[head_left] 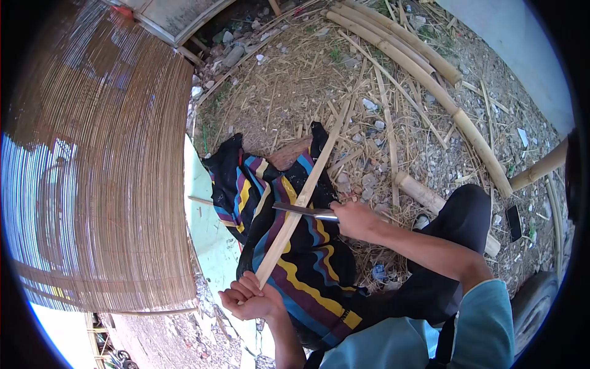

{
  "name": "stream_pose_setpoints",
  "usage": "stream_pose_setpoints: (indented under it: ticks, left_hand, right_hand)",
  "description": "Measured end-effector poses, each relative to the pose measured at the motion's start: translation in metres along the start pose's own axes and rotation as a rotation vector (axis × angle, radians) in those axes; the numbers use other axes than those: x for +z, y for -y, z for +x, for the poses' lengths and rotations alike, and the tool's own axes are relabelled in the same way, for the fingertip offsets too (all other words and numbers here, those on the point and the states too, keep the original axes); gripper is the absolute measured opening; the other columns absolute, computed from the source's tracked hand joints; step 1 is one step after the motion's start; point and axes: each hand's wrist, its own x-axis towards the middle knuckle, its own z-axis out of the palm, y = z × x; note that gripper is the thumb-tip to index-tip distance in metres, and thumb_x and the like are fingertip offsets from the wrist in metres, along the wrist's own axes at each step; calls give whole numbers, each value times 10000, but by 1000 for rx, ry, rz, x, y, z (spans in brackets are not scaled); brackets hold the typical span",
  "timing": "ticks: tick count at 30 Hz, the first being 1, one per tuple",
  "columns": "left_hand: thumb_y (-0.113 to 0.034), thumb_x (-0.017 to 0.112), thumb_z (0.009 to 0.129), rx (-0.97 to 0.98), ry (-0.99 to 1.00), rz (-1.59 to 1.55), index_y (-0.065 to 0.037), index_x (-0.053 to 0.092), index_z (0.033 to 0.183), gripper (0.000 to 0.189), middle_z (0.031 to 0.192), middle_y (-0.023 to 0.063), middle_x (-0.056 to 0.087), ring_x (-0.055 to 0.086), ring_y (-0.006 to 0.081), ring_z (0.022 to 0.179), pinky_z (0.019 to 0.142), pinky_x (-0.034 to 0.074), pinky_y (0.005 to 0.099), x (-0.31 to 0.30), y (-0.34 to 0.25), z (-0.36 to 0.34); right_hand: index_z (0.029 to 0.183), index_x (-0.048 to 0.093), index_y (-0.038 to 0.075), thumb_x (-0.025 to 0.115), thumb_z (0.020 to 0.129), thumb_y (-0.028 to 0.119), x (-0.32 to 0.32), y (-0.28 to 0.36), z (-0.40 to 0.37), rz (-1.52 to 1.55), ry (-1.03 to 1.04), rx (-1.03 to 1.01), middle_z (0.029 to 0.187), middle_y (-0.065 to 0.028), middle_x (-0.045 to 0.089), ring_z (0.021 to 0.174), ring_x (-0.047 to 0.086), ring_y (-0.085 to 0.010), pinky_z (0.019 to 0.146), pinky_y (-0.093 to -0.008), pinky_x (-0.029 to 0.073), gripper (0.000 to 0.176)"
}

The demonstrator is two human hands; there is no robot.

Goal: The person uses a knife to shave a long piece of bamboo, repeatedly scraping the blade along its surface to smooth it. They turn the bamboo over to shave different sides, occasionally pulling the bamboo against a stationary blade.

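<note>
A long, pale bamboo strip (313, 175) runs diagonally over a striped, dark cloth (307, 270) spread across the person's lap. Closed around the handle of a knife (301, 211) is my right hand (356, 220), and the blade lies across the strip near its middle. My left hand (249, 298) is at the strip's lower end, fingers curled around or against it. The exact contact under the left fingers is partly hidden.
Thick bamboo poles (430, 83) lie at the upper right, and a shorter piece (424, 194) sits beside the knee. A slatted bamboo blind (110, 172) hangs at left. A phone (514, 223) and a tyre (534, 304) are at right.
</note>
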Motion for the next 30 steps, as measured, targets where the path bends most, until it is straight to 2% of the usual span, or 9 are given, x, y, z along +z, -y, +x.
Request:
stream_pose_setpoints:
  ticks: [4,6,8,10,14,17,22,24,30]
  left_hand:
    - [-281,328,958,27,102,2,-176,169,526,472,419,-26,156,150,85,330,427,213,231,24,-5,-17]
    - [-284,330,956,27,114,39,-174,176,525,472,416,-24,162,159,83,327,428,218,229,19,-5,-23]
    - [-285,326,954,77,196,154,-168,199,522,465,412,-17,181,186,79,320,431,235,228,15,-3,-40]
    - [-281,319,953,147,338,177,-167,204,524,459,415,-14,191,202,83,317,432,241,232,15,-1,-47]
    - [-271,331,950,76,116,108,-175,178,536,451,434,-29,172,172,83,336,431,213,218,34,-3,-25]
    - [-280,344,946,49,155,93,-173,158,535,464,435,-27,175,170,74,342,431,208,223,22,-2,-29]
    - [-284,341,940,17,34,38,-180,165,518,468,421,-26,159,160,79,338,440,216,227,23,-2,-27]
    - [-289,332,946,64,191,105,-178,181,515,470,417,-23,167,157,79,337,442,226,225,20,-1,-32]
    - [-293,329,955,100,376,96,-169,204,521,468,421,-24,203,157,78,332,448,243,218,18,1,-55]
  right_hand:
    - [1029,528,45,586,691,34,2,14,-12,-32,123,-328,745,-194,635,735,652,-359,674,-455,529,343]
    - [1038,551,62,606,701,62,20,-27,25,118,-61,112,759,-190,642,753,657,-342,686,-446,533,341]
    - [1032,574,72,617,698,77,-3,-70,45,-13,-113,266,796,-207,645,778,654,-347,702,-448,533,337]
    - [1022,578,70,611,698,77,-9,-46,34,67,-141,182,801,-217,642,776,651,-355,702,-452,531,326]
    - [1002,575,63,583,674,54,-17,19,-17,155,84,-161,747,-228,622,746,632,-389,700,-467,520,328]
    - [988,591,45,582,662,47,2,-21,6,122,-101,13,752,-224,623,755,642,-363,698,-456,526,327]
    - [1047,591,65,579,685,48,-5,6,-12,162,49,-12,812,-216,634,764,643,-374,711,-449,527,362]
    - [1055,575,64,578,694,49,-15,6,-7,65,133,-109,796,-213,635,764,647,-364,711,-448,527,361]
    - [986,576,72,585,678,60,-9,-54,23,24,-184,248,746,-207,631,738,641,-368,701,-452,524,308]
